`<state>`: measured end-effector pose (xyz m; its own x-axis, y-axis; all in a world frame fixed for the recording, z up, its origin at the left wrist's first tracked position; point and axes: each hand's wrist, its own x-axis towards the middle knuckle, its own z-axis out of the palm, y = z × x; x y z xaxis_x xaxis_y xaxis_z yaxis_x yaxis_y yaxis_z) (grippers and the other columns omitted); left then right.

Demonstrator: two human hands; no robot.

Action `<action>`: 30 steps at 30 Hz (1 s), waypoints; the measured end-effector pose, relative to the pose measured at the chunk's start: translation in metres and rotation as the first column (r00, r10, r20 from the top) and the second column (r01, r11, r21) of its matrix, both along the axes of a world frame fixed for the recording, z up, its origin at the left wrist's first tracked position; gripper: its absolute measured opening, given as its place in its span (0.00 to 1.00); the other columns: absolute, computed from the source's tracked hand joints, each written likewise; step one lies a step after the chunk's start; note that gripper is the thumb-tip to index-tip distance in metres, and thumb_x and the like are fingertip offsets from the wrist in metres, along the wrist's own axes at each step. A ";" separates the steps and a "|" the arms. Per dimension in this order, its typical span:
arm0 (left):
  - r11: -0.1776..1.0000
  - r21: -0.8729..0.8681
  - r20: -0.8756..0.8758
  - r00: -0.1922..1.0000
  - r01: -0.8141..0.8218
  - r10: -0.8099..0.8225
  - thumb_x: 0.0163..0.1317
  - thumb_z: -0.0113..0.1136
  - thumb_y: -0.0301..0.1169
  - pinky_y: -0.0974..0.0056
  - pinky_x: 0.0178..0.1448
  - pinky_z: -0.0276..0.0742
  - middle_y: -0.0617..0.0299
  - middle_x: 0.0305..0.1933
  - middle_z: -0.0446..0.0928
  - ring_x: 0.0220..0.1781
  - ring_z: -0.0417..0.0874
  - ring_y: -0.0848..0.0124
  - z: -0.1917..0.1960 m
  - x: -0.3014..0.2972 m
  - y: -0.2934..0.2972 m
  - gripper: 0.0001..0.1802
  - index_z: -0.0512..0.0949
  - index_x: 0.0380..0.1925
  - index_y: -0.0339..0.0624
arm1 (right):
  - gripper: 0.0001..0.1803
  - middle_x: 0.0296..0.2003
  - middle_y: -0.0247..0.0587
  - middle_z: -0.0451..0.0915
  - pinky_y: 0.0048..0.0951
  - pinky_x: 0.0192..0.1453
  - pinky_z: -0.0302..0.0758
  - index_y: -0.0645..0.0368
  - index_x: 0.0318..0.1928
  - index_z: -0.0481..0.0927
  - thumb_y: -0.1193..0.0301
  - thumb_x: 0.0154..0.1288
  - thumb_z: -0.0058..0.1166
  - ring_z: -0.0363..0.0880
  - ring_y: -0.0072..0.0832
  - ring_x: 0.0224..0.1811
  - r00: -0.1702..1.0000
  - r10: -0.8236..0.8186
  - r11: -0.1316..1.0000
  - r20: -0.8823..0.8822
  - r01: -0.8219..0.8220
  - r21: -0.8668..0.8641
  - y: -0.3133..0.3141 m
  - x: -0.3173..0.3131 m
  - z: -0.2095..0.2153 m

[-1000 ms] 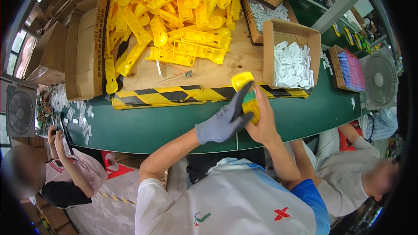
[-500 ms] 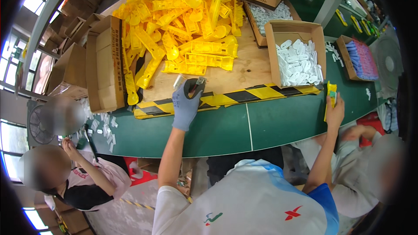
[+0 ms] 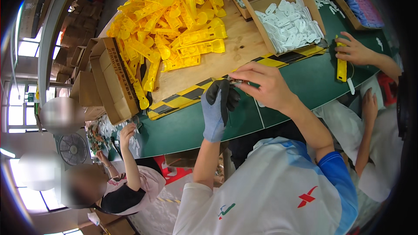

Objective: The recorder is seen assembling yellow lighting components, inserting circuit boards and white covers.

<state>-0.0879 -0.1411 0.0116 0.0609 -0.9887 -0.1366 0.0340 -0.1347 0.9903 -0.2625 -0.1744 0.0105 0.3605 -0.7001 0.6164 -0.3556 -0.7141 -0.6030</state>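
My left hand [image 3: 217, 106], in a grey glove with black fingers, is curled closed at the striped front edge of the wooden board. My right hand [image 3: 271, 86], bare, meets it from the right with thumb and fingers pinched. Between the fingertips of both hands is a small metallic part [image 3: 235, 81], too small to name. A bit of a white piece [image 3: 260, 103] shows under my right palm; whether it is held cannot be seen. Beyond my hands lies a heap of yellow plastic casings [image 3: 174, 21] on the board [image 3: 237, 39].
A cardboard box [image 3: 320, 21] of white plastic pieces stands right of the heap. An open cardboard box [image 3: 106, 85] leans at the left. On the green table [image 3: 296, 78], a co-worker's hand [image 3: 359, 52] touches a yellow casing [image 3: 342, 67]. Another person's hand [image 3: 127, 135] works at left.
My right hand has left the yellow casing at the right and come to my left hand. A co-worker's hand is now on a yellow casing there. The view has shifted and tilted.
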 end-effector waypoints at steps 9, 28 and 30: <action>0.982 -0.188 -0.049 0.999 -0.026 0.017 0.70 0.49 0.29 0.64 0.63 0.69 0.52 0.52 0.77 0.55 0.76 0.69 -0.047 0.029 0.056 0.20 0.71 0.59 0.32 | 0.11 0.34 0.38 0.86 0.20 0.38 0.78 0.65 0.45 0.84 0.76 0.62 0.64 0.82 0.17 0.31 0.830 -0.016 0.716 0.558 -0.380 0.585 0.017 0.041 -0.013; 0.859 -0.106 0.038 0.861 -0.501 0.507 0.63 0.59 0.25 0.69 0.43 0.75 0.60 0.44 0.79 0.40 0.78 0.76 -0.046 0.089 0.181 0.20 0.74 0.56 0.33 | 0.07 0.30 0.38 0.85 0.18 0.34 0.75 0.65 0.37 0.82 0.74 0.62 0.65 0.81 0.16 0.29 0.743 0.097 0.220 0.662 -0.665 0.714 0.053 0.163 -0.023; 0.811 -0.269 0.168 0.804 -0.519 0.570 0.58 0.61 0.23 0.68 0.49 0.76 0.56 0.51 0.78 0.46 0.79 0.72 -0.038 0.085 0.163 0.29 0.70 0.62 0.35 | 0.07 0.31 0.40 0.86 0.18 0.37 0.77 0.66 0.37 0.82 0.76 0.61 0.65 0.82 0.17 0.31 0.714 0.220 0.195 0.664 -0.699 0.688 0.045 0.147 -0.027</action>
<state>-0.0025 0.0216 -0.0263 0.6015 -0.7852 0.1470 -0.1895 0.0385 0.9811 -0.1150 -0.1291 -0.0161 0.7607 -0.6462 -0.0613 0.2322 0.3590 -0.9040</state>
